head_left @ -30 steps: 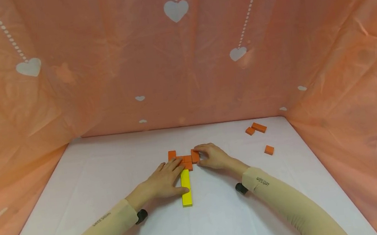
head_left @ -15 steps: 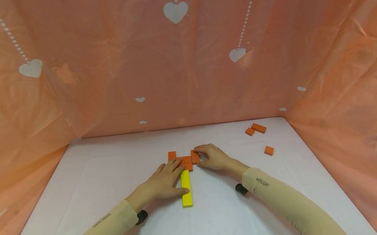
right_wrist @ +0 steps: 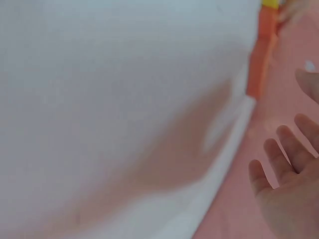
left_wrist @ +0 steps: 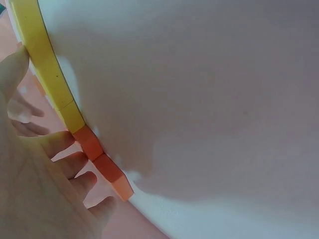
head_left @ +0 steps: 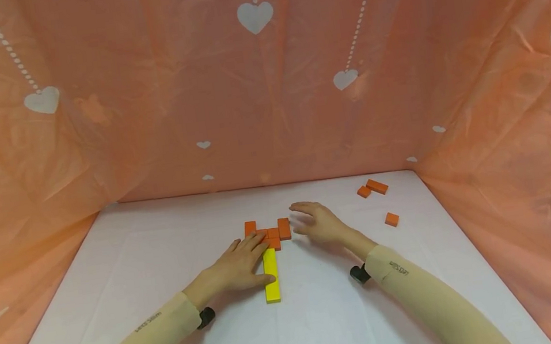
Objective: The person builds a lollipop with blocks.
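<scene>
My left hand [head_left: 238, 265] lies with its fingers spread over the block figure. Its thumb touches the yellow strip of blocks [head_left: 272, 291], where the left wrist view shows a seam. The fingertips rest on the orange blocks [head_left: 274, 233] at the strip's far end, partly covering them. One orange block [head_left: 250, 229] stands out at the figure's left corner and another orange block [head_left: 284, 229] at its right corner. Just right of that one, my right hand [head_left: 323, 225] hovers with fingers and thumb parted and nothing between them.
Two loose orange blocks [head_left: 377, 186] lie close together at the back right of the white tabletop [head_left: 326, 322]. Nearer, also on the right, is a single small orange block [head_left: 392, 219]. An orange curtain with white hearts [head_left: 255, 18] encloses the back and both sides.
My right hand has let go of the orange block at the right corner and moved a little right, fingers opening. The left hand and the blocks stay in place.
</scene>
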Available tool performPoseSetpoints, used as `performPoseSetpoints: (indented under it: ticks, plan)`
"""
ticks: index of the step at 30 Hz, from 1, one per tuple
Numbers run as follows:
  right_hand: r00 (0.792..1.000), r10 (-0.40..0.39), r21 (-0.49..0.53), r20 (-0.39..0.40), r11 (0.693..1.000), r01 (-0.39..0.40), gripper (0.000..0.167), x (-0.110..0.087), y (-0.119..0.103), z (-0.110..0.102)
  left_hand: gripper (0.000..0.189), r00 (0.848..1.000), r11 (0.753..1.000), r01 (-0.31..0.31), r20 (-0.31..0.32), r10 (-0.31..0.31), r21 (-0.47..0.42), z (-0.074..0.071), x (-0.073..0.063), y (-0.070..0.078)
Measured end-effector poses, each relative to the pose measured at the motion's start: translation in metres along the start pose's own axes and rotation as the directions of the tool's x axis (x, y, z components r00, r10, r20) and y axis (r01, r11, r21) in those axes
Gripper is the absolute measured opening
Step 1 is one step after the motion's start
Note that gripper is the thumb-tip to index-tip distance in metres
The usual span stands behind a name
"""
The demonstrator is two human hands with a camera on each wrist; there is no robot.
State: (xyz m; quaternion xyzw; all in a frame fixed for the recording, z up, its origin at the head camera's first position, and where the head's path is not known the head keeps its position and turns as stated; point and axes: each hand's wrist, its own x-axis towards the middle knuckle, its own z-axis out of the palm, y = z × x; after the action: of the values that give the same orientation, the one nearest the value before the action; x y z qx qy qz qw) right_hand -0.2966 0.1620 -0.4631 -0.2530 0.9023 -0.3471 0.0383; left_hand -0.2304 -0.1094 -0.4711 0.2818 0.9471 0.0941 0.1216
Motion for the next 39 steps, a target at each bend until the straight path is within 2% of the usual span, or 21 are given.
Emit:
performPoseSetpoints:
  ticks: [6, 11, 16, 20, 24, 31, 39]
  plan:
    - [0.987, -0.019, -0.01, -0.157, 1.0, 0.017, 0.059, -0.02, 0.021, -0.033, 0.088, 1.0, 1.0, 0.006, 0.007, -0.006, -0.003, 0.0, 0.001, 0.0]
    - [0.967, 0.071, 0.026, -0.243, 0.997, -0.067, 0.059, -0.047, 0.043, -0.062, 0.09, 1.0, 1.0, 0.007, 0.007, -0.007, -0.018, 0.0, 0.001, -0.001]
    - [0.944, 0.15, 0.035, -0.293, 0.989, -0.146, 0.057, -0.077, 0.071, -0.082, 0.091, 1.0, 1.0, 0.002, 0.002, -0.002, -0.026, 0.001, 0.0, -0.003]
    - [0.932, 0.21, -0.004, -0.297, 0.975, -0.221, 0.056, -0.098, 0.09, -0.094, 0.09, 1.0, 0.999, 0.001, 0.0, -0.001, -0.033, 0.002, -0.001, -0.003]
    - [0.928, 0.239, -0.059, -0.286, 0.962, -0.266, 0.055, -0.111, 0.101, -0.102, 0.091, 1.0, 0.999, 0.002, 0.0, -0.002, -0.037, 0.002, -0.002, -0.003]
    - [0.944, 0.21, -0.164, -0.255, 0.952, -0.257, 0.052, -0.122, 0.117, -0.106, 0.091, 1.0, 0.999, -0.009, 0.0, 0.009, -0.037, 0.002, -0.001, -0.003]
    - [0.947, 0.208, -0.194, -0.246, 0.946, -0.258, 0.042, -0.124, 0.123, -0.104, 0.091, 1.0, 0.999, -0.01, 0.0, 0.01, -0.035, 0.002, 0.0, -0.002]
